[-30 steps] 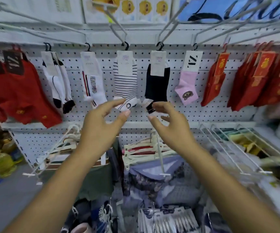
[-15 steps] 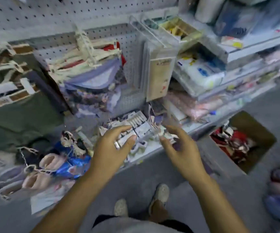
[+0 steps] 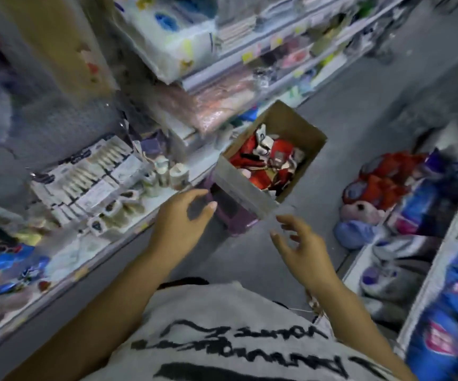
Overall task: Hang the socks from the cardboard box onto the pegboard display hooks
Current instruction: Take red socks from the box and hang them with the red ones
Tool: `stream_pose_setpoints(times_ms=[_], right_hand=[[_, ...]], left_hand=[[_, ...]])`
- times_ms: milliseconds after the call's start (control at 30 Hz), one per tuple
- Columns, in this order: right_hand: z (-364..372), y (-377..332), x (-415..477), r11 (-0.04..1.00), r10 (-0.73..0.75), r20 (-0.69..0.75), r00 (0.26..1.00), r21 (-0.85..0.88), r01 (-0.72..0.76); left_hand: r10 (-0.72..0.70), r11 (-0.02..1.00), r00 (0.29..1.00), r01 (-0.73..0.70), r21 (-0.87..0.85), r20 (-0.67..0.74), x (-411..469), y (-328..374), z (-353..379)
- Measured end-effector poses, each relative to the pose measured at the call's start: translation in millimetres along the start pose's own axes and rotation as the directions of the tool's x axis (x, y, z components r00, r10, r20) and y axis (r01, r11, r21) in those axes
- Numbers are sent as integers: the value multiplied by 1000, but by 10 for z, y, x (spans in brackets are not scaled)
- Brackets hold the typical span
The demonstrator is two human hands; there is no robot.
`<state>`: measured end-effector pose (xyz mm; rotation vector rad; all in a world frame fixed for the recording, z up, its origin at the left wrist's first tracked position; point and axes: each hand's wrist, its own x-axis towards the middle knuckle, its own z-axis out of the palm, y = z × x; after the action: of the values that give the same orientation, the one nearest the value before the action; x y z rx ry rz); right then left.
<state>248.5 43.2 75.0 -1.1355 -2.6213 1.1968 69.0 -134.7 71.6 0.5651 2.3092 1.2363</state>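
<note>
Open cardboard box [image 3: 302,127] of red socks [image 3: 273,163]

Open cardboard box [image 3: 299,125] on the floor holds jumbled red socks [image 3: 273,160].

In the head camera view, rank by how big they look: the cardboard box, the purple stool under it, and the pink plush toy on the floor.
1. cardboard box, clearly largest.
2. purple stool, though the box hides part of it.
3. pink plush toy, smallest; it is blurred and partly covered, so second and third are unsure.
</note>
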Motion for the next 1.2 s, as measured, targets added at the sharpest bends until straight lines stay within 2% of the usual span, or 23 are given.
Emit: stream_pose_setpoints(times_ms=[100, 233, 467, 633, 867, 1067, 1200], right_hand=[[-407, 425, 232, 998, 52, -54, 997, 23, -51], [-639, 706, 689, 987, 116, -36, 993, 114, -111], [-617, 805, 1871, 956, 184, -25, 983, 238, -173], [-458, 805, 2583, 918, 237, 55, 970, 314, -242], [146, 1241, 3674, 926, 271, 221, 937, 205, -316], [750, 1556, 4317, 991, 128, 327, 937, -10, -132], [1020, 1707, 4540, 986, 156, 351, 923, -108, -125]], left_hand=[[0, 999, 1000, 0, 53, 8, 294, 241, 441], [-52, 996, 999, 52, 69, -1, 672, 382, 751], [-245, 969, 970, 244, 25, 2, 1834, 194, 1091], [-293, 954, 955, 288, 81, 49, 2639, 4, 1279], [-257, 965, 957, 249, 78, 135, 3388, -395, 1540], [-237, 971, 967, 232, 59, 92, 3483, -717, 1579], [-198, 980, 976, 195, 42, 94, 3489, -736, 1584]])
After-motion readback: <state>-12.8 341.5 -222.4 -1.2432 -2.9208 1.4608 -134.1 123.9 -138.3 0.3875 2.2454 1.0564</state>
